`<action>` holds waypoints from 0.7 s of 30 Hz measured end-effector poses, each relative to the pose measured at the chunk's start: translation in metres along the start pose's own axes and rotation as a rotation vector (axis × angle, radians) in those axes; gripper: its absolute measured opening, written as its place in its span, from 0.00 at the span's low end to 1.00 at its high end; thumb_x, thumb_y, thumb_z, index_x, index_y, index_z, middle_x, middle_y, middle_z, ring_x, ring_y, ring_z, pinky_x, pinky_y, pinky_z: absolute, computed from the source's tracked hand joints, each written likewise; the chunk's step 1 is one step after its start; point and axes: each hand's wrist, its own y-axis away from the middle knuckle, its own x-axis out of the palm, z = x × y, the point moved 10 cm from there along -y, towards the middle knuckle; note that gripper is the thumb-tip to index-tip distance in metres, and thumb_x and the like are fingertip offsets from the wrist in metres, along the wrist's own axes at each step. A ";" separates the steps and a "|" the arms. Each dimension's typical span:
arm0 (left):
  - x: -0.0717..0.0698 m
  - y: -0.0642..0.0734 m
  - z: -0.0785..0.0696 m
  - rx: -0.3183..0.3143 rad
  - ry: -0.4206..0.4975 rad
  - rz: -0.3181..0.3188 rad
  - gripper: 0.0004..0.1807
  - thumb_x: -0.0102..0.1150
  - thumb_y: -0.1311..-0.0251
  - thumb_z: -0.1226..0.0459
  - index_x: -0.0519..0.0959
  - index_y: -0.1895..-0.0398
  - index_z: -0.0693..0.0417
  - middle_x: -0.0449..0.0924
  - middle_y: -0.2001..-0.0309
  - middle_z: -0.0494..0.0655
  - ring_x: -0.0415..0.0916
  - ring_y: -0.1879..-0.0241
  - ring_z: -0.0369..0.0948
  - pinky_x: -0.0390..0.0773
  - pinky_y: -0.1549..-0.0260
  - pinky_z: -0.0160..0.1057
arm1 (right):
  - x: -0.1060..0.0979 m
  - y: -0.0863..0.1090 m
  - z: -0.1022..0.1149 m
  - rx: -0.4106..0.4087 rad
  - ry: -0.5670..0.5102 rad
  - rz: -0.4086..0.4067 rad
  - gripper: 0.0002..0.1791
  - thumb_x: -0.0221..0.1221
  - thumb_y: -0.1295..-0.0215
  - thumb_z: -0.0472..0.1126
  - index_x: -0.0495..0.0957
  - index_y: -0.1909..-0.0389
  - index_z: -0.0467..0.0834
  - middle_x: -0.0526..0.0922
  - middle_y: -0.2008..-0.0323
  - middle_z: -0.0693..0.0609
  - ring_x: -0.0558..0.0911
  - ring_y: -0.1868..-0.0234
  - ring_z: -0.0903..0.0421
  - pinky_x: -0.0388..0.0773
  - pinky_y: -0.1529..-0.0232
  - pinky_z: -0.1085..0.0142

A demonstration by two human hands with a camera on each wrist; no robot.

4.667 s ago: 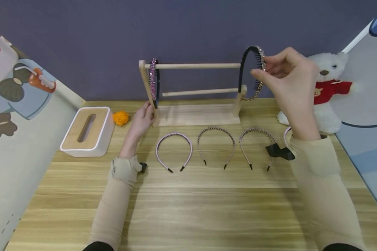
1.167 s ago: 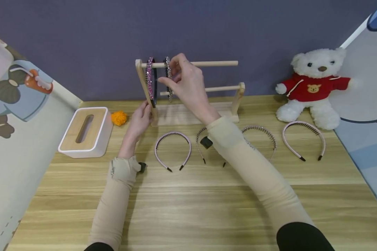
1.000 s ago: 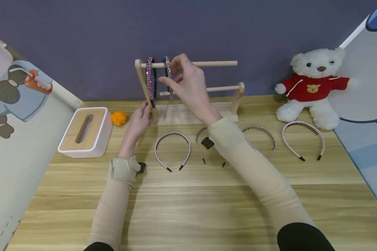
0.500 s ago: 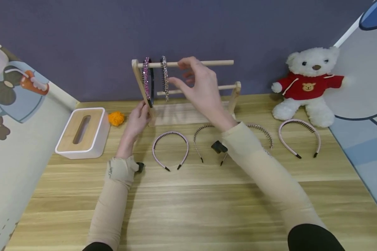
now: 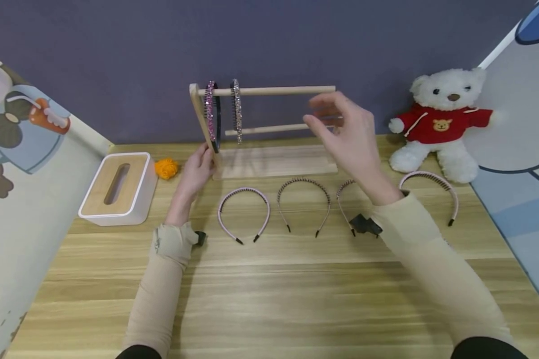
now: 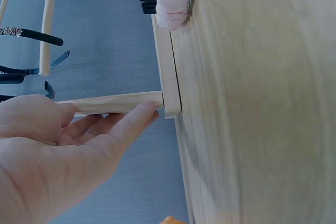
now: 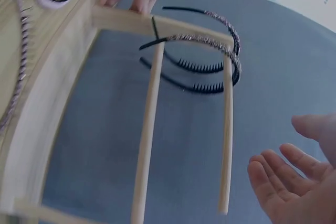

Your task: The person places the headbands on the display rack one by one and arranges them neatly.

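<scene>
In the head view, a person's right hand (image 5: pixel 348 134) is up near the free end of the top bar (image 5: pixel 278 90) of a wooden rack (image 5: pixel 269 162). Its thumb and fingers are a little bent and loose, with nothing in them. The left hand (image 5: pixel 198 169) is low on the rack's left post (image 5: pixel 199 113), and its fingers hold on to the wood. Two sparkly headbands hang on the top bar: a pink headband (image 5: pixel 209 112) next to the left post, and a silver headband (image 5: pixel 237 112) to the right of it, with a small gap between them. Four more headbands lie in a row on the table (image 5: pixel 260 299). The first is a lilac headband (image 5: pixel 244 189), then comes a thin bumpy headband (image 5: pixel 302 179). The right arm (image 5: pixel 435 259) hides part of the other two. A tissue box (image 5: pixel 92 192) is on the left, with an orange yarn ball (image 5: pixel 166 168) beside it. A white teddy bear (image 5: pixel 444 124) in a red top sits on the right.

In the left wrist view, the left post is between the thumb and fingers of the left hand, close to the rack's base.

In the right wrist view, the right hand's fingers are spread a little and apart from the rack. The pink headband and the silver headband curve over the top bar, and black teeth show inside them
</scene>
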 end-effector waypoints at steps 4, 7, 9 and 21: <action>0.000 0.000 -0.001 -0.005 0.000 0.002 0.29 0.35 0.11 0.59 0.56 0.14 0.59 0.64 0.23 0.69 0.68 0.27 0.60 0.74 0.29 0.55 | -0.017 0.011 -0.012 0.029 0.064 0.016 0.15 0.67 0.24 0.39 0.84 0.43 0.35 0.89 0.48 0.46 0.87 0.48 0.52 0.88 0.45 0.60; -0.001 0.001 -0.002 -0.005 -0.002 0.003 0.29 0.36 0.11 0.58 0.56 0.14 0.59 0.64 0.23 0.69 0.67 0.26 0.60 0.74 0.29 0.54 | -0.026 0.020 -0.024 0.063 0.080 0.024 0.15 0.67 0.24 0.38 0.84 0.43 0.35 0.89 0.48 0.45 0.87 0.48 0.50 0.87 0.44 0.62; 0.000 0.001 -0.002 -0.005 -0.001 0.004 0.29 0.36 0.11 0.58 0.56 0.14 0.59 0.64 0.23 0.69 0.67 0.26 0.60 0.74 0.29 0.53 | -0.032 0.026 -0.032 0.079 0.097 0.022 0.15 0.67 0.24 0.37 0.84 0.43 0.34 0.89 0.48 0.44 0.87 0.48 0.48 0.86 0.44 0.65; 0.002 0.001 -0.001 0.004 -0.007 0.009 0.29 0.36 0.11 0.58 0.57 0.15 0.61 0.65 0.24 0.69 0.67 0.26 0.60 0.73 0.28 0.53 | -0.088 0.072 -0.101 0.171 0.284 0.009 0.18 0.69 0.27 0.37 0.83 0.40 0.35 0.88 0.48 0.39 0.85 0.51 0.45 0.69 0.50 0.85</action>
